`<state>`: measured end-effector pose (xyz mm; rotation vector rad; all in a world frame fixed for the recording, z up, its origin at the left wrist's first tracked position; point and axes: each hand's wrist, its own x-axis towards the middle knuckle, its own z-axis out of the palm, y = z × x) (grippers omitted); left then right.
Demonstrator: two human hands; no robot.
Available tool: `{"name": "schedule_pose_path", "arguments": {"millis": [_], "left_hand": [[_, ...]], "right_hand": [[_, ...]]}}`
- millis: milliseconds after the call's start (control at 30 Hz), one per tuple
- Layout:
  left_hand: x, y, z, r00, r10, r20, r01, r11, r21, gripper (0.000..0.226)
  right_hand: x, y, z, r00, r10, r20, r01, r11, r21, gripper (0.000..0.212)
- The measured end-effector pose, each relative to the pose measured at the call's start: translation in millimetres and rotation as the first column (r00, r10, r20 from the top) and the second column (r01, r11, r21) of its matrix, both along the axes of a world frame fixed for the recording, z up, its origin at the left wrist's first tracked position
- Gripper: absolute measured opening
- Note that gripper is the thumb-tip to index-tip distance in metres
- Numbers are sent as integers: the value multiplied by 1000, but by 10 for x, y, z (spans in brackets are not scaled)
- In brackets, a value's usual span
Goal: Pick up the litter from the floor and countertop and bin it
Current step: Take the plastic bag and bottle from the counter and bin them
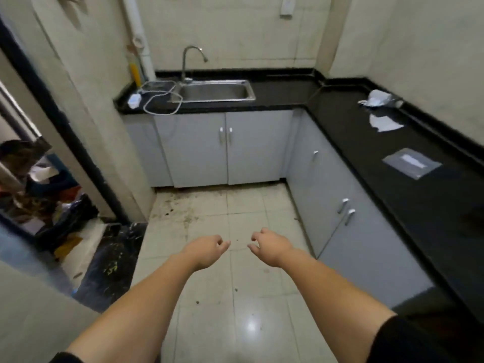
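Observation:
My left hand (207, 251) and my right hand (269, 246) reach out side by side over the pale tiled floor (235, 284), both empty with fingers loosely curled and apart. On the black countertop (366, 158) along the right wall lie a crumpled white wrapper (378, 98), a torn white scrap of paper (385, 123) and a flat grey packet (411, 162). Small dark crumbs and dirt stains (178, 213) dot the floor near the cabinets. No bin is clearly in view.
A steel sink (214, 91) with a tap sits in the back counter; a white cable and plug (154, 99) lie left of it. Grey cabinet doors (227, 148) line the back and right. A doorway at left shows a cluttered pile with dark bags (65, 213).

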<state>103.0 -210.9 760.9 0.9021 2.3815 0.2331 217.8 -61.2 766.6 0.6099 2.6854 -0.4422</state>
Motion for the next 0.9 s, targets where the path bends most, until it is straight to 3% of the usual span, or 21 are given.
{"name": "schedule_pose_path", "arguments": {"millis": [233,467,667,900], "left_hand": [[1002,1597,74,962,-272,-15,272,962,18,47],[1911,2886,125,859,-511,-16,512,858,39,47],[2040,3834,95,773,-634,-25,635,772,35,46],[1639,5307,116,663,-746,-60,749,661,55,44]], "right_hand": [[1414,1346,170,955,-296,-14,296,955,30,45],[2541,2263,264,867,-497,-17,497,865,62,44],[2734,2855,260,783,-618,-66,621,780,69,39],[2531,3961,282,645,-755,-120,764,636,106,39]]}}
